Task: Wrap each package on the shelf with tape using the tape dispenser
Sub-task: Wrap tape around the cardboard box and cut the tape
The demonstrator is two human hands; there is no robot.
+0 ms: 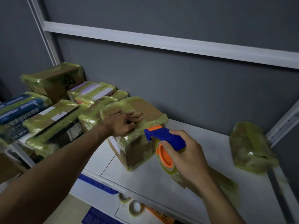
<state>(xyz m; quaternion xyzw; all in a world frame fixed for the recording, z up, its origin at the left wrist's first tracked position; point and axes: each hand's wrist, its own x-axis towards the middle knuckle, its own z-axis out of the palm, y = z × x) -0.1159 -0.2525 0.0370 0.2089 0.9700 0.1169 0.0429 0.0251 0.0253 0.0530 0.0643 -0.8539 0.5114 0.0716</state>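
Observation:
A cardboard package (142, 147) partly wrapped in yellowish tape stands on the white shelf (145, 175) in the middle. My left hand (123, 123) rests on its top near the front edge, fingers bent over the taped surface. My right hand (182, 154) grips the blue and orange tape dispenser (165, 141), whose head sits against the package's upper right side. The tape roll hangs below the handle, partly hidden by my fingers.
Several taped packages (53, 120) are stacked to the left, reaching the back wall. One more wrapped package (250, 146) stands at the right by the shelf post. Spare tape rolls (134, 207) lie on the lower shelf below.

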